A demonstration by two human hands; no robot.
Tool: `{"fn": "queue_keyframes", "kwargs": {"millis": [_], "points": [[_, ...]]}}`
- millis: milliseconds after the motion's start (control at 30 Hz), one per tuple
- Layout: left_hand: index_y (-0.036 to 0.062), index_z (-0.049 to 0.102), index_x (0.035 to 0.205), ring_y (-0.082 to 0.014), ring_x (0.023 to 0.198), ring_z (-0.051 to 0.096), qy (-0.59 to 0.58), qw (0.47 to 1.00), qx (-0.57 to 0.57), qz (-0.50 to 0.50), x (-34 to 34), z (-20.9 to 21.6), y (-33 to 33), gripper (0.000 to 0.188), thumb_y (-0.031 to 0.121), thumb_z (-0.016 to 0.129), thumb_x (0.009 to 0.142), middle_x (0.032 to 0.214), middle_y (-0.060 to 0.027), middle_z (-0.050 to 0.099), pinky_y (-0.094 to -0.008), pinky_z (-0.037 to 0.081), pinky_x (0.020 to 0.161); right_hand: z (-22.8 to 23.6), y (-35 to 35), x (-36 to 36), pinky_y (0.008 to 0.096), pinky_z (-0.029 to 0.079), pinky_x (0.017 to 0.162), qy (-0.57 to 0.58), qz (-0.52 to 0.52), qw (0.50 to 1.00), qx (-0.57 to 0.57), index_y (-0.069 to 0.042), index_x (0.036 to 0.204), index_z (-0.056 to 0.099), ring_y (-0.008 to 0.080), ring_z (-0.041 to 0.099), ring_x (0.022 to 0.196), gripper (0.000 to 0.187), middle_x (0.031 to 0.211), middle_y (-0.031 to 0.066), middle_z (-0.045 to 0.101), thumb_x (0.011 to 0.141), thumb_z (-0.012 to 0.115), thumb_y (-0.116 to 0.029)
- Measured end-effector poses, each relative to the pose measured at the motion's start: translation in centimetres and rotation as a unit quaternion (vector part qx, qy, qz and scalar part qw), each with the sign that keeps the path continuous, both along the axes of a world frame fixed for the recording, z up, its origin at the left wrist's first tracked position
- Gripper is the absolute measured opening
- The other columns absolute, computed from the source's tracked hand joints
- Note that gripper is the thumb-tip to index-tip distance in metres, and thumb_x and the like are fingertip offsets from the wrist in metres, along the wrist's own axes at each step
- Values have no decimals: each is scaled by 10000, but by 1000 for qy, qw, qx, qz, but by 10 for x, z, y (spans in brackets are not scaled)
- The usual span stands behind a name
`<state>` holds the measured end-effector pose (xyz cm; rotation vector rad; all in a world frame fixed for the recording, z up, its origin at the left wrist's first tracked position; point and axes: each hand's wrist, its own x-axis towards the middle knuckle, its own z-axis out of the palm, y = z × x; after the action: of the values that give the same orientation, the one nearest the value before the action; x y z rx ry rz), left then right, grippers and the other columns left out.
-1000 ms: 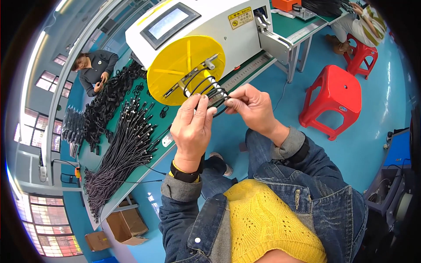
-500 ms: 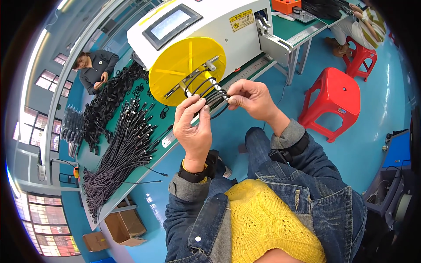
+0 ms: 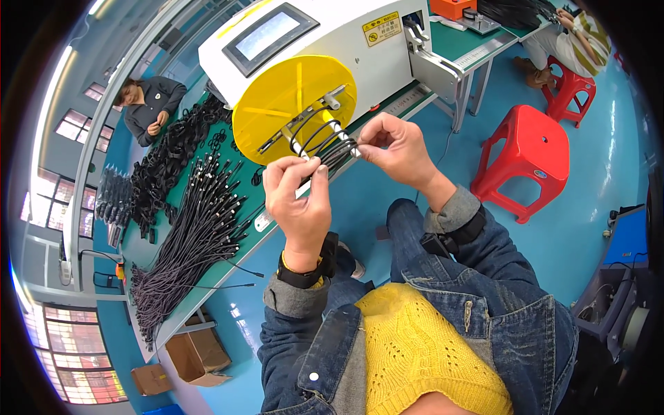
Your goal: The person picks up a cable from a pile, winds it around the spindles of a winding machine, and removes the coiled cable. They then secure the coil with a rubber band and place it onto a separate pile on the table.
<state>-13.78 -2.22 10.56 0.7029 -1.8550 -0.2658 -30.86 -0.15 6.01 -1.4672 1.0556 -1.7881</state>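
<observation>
A black cable (image 3: 340, 155) is looped in several turns around the two pale posts that stick out of the yellow disc (image 3: 266, 104) of a winding machine. My right hand (image 3: 400, 153) pinches the coil's outer turns with thumb and forefinger, by the end of the right post (image 3: 336, 127). At the left post (image 3: 297, 147), my left hand (image 3: 299, 200) has thumb and fingers closed on the near side of the coil. Its fingertips partly cover the cable there.
The white machine (image 3: 332, 41) with its screen (image 3: 271, 36) stands on the green bench (image 3: 181, 216). Bundled cables (image 3: 197, 232) and coiled black cables (image 3: 155, 183) lie to the left. A co-worker (image 3: 153, 104) sits beyond them. Red stools (image 3: 532, 152) stand right; an open carton (image 3: 197, 356) sits below.
My left hand has shifted slightly left and down along the coil. The right hand has moved a little left and up, its fingers now nearer the right post's end.
</observation>
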Motion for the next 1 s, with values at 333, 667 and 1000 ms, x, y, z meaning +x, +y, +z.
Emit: {"fn": "queue_keyframes", "kwargs": {"millis": [333, 667, 1000], "points": [[27, 551, 795, -274, 655, 484, -136, 977, -148, 76, -8, -1, 4, 144, -30, 607, 676, 757, -103, 498, -331, 394, 592, 2, 2, 5, 191, 467, 619, 13, -13, 1000, 8, -15, 825, 551, 52, 554, 678, 132, 754, -4, 577, 747, 642, 42], [33, 561, 768, -248, 633, 503, -153, 985, -68, 50, 3, 16, 7, 109, -25, 632, 708, 699, -87, 490, -317, 393, 540, 5, 6, 5, 202, 471, 603, 81, -67, 994, -38, 2, 806, 532, 75, 564, 653, 174, 732, 29, 579, 708, 672, 31], [11, 588, 803, -137, 608, 524, -90, 986, 114, -78, 18, 19, -12, 112, -11, 664, 725, 708, -64, 535, -234, 406, 537, 1, 0, 26, 208, 467, 585, 42, -47, 998, 5, -25, 951, 432, 66, 540, 669, 412, 785, 35, 563, 673, 736, -29]]}}
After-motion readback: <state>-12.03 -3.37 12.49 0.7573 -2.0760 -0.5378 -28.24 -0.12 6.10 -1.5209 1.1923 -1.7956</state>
